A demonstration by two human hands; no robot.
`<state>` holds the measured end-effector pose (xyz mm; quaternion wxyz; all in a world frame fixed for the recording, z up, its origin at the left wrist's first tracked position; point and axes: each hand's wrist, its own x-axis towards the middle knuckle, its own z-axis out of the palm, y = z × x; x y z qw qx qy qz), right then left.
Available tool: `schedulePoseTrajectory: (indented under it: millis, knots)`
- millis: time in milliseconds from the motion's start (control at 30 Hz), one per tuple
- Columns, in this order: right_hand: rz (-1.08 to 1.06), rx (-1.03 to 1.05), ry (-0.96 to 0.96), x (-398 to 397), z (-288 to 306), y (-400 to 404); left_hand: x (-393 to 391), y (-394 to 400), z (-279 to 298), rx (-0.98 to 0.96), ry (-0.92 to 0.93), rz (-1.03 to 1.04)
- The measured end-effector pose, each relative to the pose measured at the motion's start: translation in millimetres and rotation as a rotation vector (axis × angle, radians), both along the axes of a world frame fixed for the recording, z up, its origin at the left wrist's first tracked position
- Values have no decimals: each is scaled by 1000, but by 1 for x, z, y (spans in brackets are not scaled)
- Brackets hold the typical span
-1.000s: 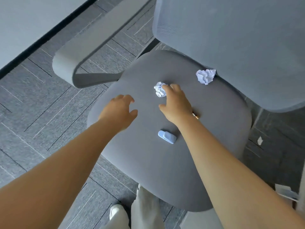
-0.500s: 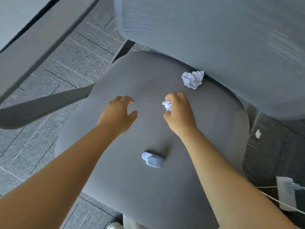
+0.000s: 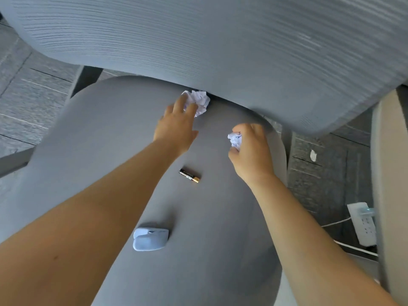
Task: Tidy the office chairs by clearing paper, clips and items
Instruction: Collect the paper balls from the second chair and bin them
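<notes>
A grey office chair seat point(image 3: 106, 133) fills the view under its mesh backrest point(image 3: 220, 40). My right hand point(image 3: 251, 151) grips a small crumpled paper ball point(image 3: 235, 139) just above the seat's right side. My left hand point(image 3: 176, 127) reaches to the back of the seat, its straight fingers touching a larger crumpled paper ball point(image 3: 199, 101) that lies against the backrest. A black and gold battery point(image 3: 189, 176) lies on the seat between my forearms. Nearer to me, a light blue clip point(image 3: 151, 239) sits on the seat.
A white power strip point(image 3: 362, 224) with a cable lies on the grey carpet tiles to the right. A small white scrap point(image 3: 313, 155) rests on the floor beside the seat. A pale curved chair part point(image 3: 390, 173) stands at the right edge.
My right hand picked up the small paper ball and moved right with it, uncovering the battery. My left hand went forward onto the larger paper ball. The camera moved closer over the seat.
</notes>
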<state>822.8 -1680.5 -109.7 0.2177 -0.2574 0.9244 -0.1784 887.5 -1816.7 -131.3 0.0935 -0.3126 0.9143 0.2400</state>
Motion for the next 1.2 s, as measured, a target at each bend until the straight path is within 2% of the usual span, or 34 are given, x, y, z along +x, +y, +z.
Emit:
schedulePoseTrajectory:
  millis: [300, 400, 533, 733, 833, 967, 1200]
  knots:
    - [-4, -37, -22, 1, -8, -7, -27, 3, -23, -145, 53, 23]
    - [7, -29, -21, 1, -4, -7, -29, -2, -21, -232, 81, -16]
    - [2, -33, -30, 6, 8, -6, -17, -4, -4, -255, 56, -70]
    - [5, -52, -38, 26, 63, -4, 29, 3, 67, -156, 218, -1]
    - [7, -63, -20, 43, 103, -6, 50, 4, 113, -17, 144, -3]
    - [-1, -48, 36, 74, 155, -2, 80, 8, 164, 15, 170, 19]
    - [-181, -106, 155, 142, 232, 39, 133, 33, 240, 57, 317, -209]
